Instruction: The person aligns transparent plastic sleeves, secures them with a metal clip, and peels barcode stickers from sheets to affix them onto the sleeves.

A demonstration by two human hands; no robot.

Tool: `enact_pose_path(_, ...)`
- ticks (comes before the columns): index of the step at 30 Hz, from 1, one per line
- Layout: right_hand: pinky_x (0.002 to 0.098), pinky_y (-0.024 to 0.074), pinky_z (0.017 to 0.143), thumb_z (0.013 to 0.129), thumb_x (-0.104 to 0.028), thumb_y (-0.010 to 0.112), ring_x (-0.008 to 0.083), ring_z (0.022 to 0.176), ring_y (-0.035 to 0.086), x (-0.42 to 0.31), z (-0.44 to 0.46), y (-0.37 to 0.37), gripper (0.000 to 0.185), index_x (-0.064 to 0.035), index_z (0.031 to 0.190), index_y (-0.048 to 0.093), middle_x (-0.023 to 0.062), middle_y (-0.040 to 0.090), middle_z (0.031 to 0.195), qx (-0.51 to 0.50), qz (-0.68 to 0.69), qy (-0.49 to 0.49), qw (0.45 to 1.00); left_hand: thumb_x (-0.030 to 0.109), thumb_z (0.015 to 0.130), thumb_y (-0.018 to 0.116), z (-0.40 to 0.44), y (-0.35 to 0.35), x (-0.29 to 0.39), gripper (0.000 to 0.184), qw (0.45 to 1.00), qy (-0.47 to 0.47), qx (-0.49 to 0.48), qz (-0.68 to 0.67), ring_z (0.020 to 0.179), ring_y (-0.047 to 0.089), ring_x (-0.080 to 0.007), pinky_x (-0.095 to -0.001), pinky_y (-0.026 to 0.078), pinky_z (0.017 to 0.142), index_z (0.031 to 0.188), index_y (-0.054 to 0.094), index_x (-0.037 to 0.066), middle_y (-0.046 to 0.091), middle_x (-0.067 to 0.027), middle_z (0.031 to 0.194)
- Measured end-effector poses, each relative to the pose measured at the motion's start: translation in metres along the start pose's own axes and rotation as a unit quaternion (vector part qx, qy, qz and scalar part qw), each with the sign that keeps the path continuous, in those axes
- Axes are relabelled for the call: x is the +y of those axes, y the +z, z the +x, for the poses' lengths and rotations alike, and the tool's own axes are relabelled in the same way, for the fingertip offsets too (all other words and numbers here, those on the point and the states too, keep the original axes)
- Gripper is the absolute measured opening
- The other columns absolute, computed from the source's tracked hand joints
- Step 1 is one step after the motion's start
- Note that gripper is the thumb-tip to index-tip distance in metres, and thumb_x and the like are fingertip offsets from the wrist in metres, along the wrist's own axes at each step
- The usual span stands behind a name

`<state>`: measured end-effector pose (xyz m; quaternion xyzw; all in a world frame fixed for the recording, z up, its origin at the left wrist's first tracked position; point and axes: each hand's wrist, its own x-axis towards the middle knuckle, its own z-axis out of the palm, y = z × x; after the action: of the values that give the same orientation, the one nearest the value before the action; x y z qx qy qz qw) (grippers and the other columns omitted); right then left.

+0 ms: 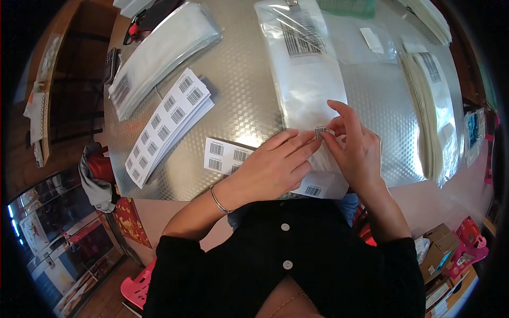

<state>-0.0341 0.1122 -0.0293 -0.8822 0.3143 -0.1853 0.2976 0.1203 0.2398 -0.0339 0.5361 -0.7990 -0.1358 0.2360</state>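
Note:
My left hand (278, 164) lies palm down with its fingers stretched out, partly covering a sheet of barcode labels (214, 153). Its fingertips rest at the lower part of a stack of clear plastic bags (305, 90). Between the thumb and a finger of my right hand (355, 146) is a small barcode label (321, 131), right over the bags and beside the left fingertips. Another strip with a barcode (314, 190) shows below the left hand at the table edge. How far the sheet runs under the left hand is hidden.
A thick pile of label sheets (168, 127) lies to the left, with a stack of plastic bags (169, 55) behind it. More bagged stacks (429, 106) lie along the right edge of the metal table (238, 69). A white slip (371, 40) lies at the back right.

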Motion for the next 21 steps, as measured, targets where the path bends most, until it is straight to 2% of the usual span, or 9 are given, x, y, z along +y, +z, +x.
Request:
enact_pose_path(3, 0.0338, 0.0490, 0.057, 0.072, -0.009, 0.074, 0.0208, 0.064, 0.062, -0.002, 0.000, -0.003, 0.058, -0.0138, 0.126, 0.053, 0.0009, 0.064, 0.078, 0.002, -0.061, -0.023, 0.998, 0.017, 0.068, 0.066, 0.000, -0.002, 0.001, 0.023, 1.000, -0.004, -0.015, 0.007, 0.126, 0.046, -0.0304, -0.0431, 0.036, 0.105, 0.078, 0.054, 0.001, 0.050, -0.0179, 0.134)
enact_pose_path(6, 0.0328, 0.0480, 0.063, 0.070, -0.012, 0.076, 0.0203, 0.070, 0.061, -0.002, 0.002, -0.003, 0.063, -0.0132, 0.128, 0.053, -0.0005, 0.064, 0.078, 0.027, -0.072, -0.058, 0.995, 0.018, 0.069, 0.066, -0.001, -0.003, 0.001, 0.022, 1.000, -0.008, -0.027, 0.012, 0.128, 0.045, -0.0292, -0.0423, 0.034, 0.105, 0.080, 0.055, 0.002, 0.049, -0.0172, 0.136)
enact_pose_path(9, 0.0333, 0.0466, 0.069, 0.068, -0.014, 0.077, 0.0206, 0.077, 0.060, 0.002, 0.004, -0.006, 0.065, -0.0116, 0.128, 0.053, -0.0012, 0.064, 0.079, 0.030, -0.077, -0.058, 0.995, 0.018, 0.070, 0.066, -0.002, -0.003, 0.001, 0.021, 0.999, -0.011, -0.030, 0.012, 0.128, 0.044, -0.0287, -0.0422, 0.034, 0.106, 0.080, 0.056, 0.002, 0.049, -0.0167, 0.136)
enact_pose_path(12, 0.0345, 0.0451, 0.071, 0.068, -0.015, 0.078, 0.0216, 0.077, 0.058, 0.005, 0.005, -0.003, 0.065, -0.0107, 0.128, 0.053, 0.0000, 0.062, 0.077, 0.030, -0.048, -0.036, 0.998, 0.018, 0.070, 0.065, 0.000, -0.003, 0.002, 0.021, 0.999, -0.009, -0.030, 0.013, 0.128, 0.044, -0.0286, -0.0422, 0.034, 0.105, 0.080, 0.056, 0.003, 0.050, -0.0163, 0.135)
enact_pose_path(15, 0.0327, 0.0462, 0.066, 0.067, -0.012, 0.081, 0.0207, 0.072, 0.055, 0.005, 0.009, -0.005, 0.064, -0.0078, 0.125, 0.055, 0.0028, 0.058, 0.073, 0.050, -0.088, -0.042, 0.994, 0.017, 0.070, 0.065, 0.000, -0.002, 0.002, 0.020, 0.999, -0.007, -0.026, 0.017, 0.128, 0.044, -0.0285, -0.0420, 0.034, 0.105, 0.080, 0.056, 0.003, 0.051, -0.0157, 0.134)
enact_pose_path(18, 0.0358, 0.0449, 0.069, 0.069, -0.016, 0.078, 0.0232, 0.072, 0.055, 0.019, 0.012, -0.006, 0.060, -0.0087, 0.124, 0.055, 0.0044, 0.058, 0.077, 0.058, -0.069, 0.006, 0.996, 0.017, 0.069, 0.066, -0.001, -0.003, 0.002, 0.020, 1.000, -0.006, -0.020, 0.011, 0.128, 0.045, -0.0285, -0.0419, 0.035, 0.104, 0.080, 0.056, 0.003, 0.051, -0.0150, 0.133)
enact_pose_path(21, 0.0362, 0.0452, 0.067, 0.070, -0.016, 0.078, 0.0236, 0.072, 0.055, 0.023, 0.012, -0.007, 0.057, -0.0080, 0.122, 0.056, 0.0060, 0.057, 0.078, 0.066, -0.034, -0.035, 0.997, 0.016, 0.069, 0.066, 0.000, -0.003, 0.002, 0.020, 1.000, -0.007, -0.014, 0.005, 0.127, 0.045, -0.0287, -0.0417, 0.036, 0.103, 0.079, 0.056, 0.003, 0.052, -0.0146, 0.132)
